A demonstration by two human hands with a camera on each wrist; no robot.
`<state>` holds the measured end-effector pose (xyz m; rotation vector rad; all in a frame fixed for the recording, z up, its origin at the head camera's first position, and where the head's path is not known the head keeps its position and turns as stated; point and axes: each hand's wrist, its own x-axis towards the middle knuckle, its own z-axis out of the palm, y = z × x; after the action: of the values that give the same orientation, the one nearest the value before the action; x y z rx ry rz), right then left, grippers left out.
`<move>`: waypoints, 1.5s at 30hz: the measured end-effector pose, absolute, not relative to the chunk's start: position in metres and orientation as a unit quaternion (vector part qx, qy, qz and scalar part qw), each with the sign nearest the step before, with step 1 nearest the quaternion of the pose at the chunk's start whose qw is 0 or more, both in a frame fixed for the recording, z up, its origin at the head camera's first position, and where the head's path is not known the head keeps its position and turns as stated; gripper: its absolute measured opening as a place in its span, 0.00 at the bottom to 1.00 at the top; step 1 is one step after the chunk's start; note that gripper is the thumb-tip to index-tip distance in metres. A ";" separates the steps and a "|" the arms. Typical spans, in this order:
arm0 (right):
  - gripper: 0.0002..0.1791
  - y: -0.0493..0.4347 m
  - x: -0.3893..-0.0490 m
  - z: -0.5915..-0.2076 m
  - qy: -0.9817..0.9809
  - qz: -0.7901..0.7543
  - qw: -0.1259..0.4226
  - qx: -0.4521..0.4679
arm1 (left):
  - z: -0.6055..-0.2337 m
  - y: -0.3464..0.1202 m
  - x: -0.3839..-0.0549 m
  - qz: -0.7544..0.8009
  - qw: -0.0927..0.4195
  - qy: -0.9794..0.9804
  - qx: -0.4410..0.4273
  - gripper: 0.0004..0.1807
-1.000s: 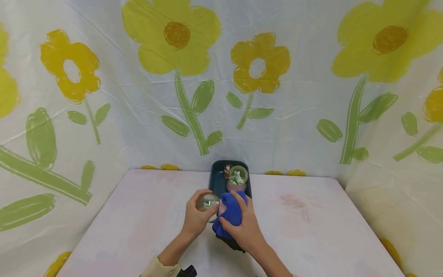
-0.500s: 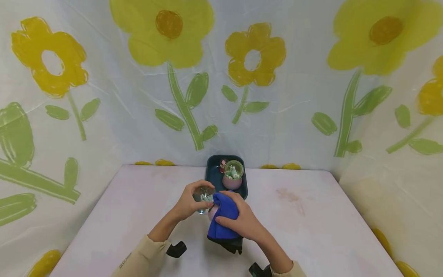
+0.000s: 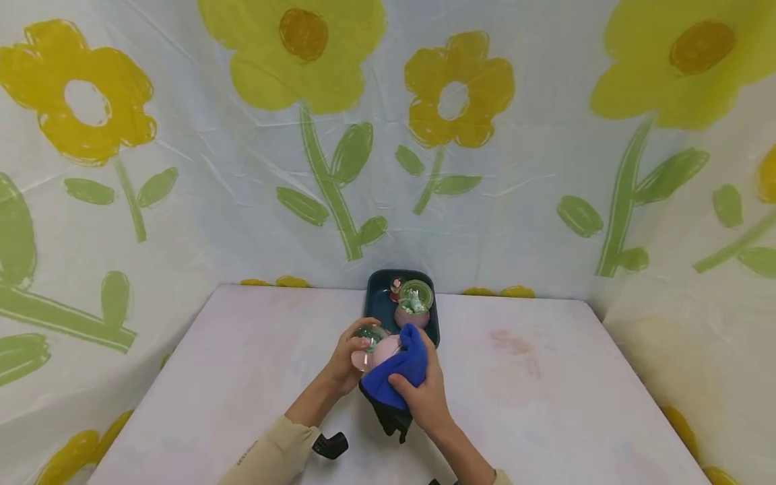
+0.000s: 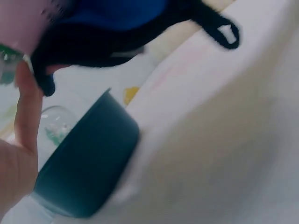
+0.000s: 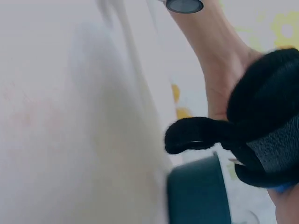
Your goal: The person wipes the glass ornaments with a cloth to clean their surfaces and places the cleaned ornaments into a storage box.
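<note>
Above the table, in front of the tray, my left hand [image 3: 342, 364] grips the clear glass dome of a snow globe [image 3: 386, 349], which is tilted with its pink base to the right. My right hand [image 3: 429, 397] holds a blue cloth [image 3: 397, 376] with a dark edge against that pink base. In the left wrist view the pink base [image 4: 21, 23] and the cloth [image 4: 117, 14] lie at the top, close to a straight finger. The cloth's dark underside and loop [image 5: 196, 133] hang down in the right wrist view.
A dark teal tray [image 3: 378, 306] stands just beyond the hands. In it are another snow globe with a pink base [image 3: 412, 316] and green interior, and a small red-based globe [image 3: 397, 285]. A flower-printed curtain [image 3: 515, 202] rises behind the white table [image 3: 545, 377].
The held snow globe has turned, so more of its pink base shows. The cloth has shifted over the base with my right hand. The head view has moved slightly.
</note>
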<state>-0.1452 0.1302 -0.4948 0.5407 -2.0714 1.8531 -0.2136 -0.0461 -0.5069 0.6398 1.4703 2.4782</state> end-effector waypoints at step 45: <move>0.47 0.147 -0.142 -0.494 -0.640 0.743 -0.073 0.184 | -0.504 -0.060 -0.192 0.803 0.054 0.525 0.277 0.20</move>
<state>-0.1420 0.1470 -0.4943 0.6066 -2.1090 2.4476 -0.1917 -0.0604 -0.5041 0.8405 1.5943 2.4390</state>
